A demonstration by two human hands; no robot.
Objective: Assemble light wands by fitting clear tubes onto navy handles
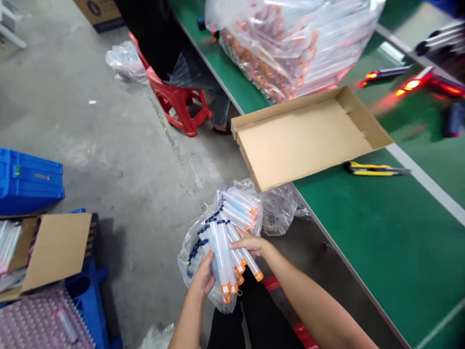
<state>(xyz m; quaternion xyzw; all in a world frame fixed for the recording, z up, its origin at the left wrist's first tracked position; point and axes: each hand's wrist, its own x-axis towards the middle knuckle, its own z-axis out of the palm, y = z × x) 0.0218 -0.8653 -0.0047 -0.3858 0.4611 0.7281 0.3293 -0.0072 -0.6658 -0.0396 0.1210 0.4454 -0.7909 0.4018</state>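
Note:
A clear plastic bag (184,259) full of translucent white tubes rests at my lap. The tubes (221,252) have orange ends with small labels and dark blue opposite ends. My left hand (204,276) is closed around the left side of a bunch of them. From the right, my right hand (249,242) grips the same bunch, thumb laid across the tubes. One tube (253,265) slants out below the right hand. More tubes (240,206) lie behind, inside the bag. My fingers under the bunch are hidden.
A shallow cardboard tray (305,140) overhangs the green table's edge. A yellow utility knife (376,169) lies beside it. Behind stands a large bag of orange-ended tubes (290,48); blurred red-lit sticks (410,85) lie right. A person sits on a red stool (181,106). Blue crates (31,179) stand left.

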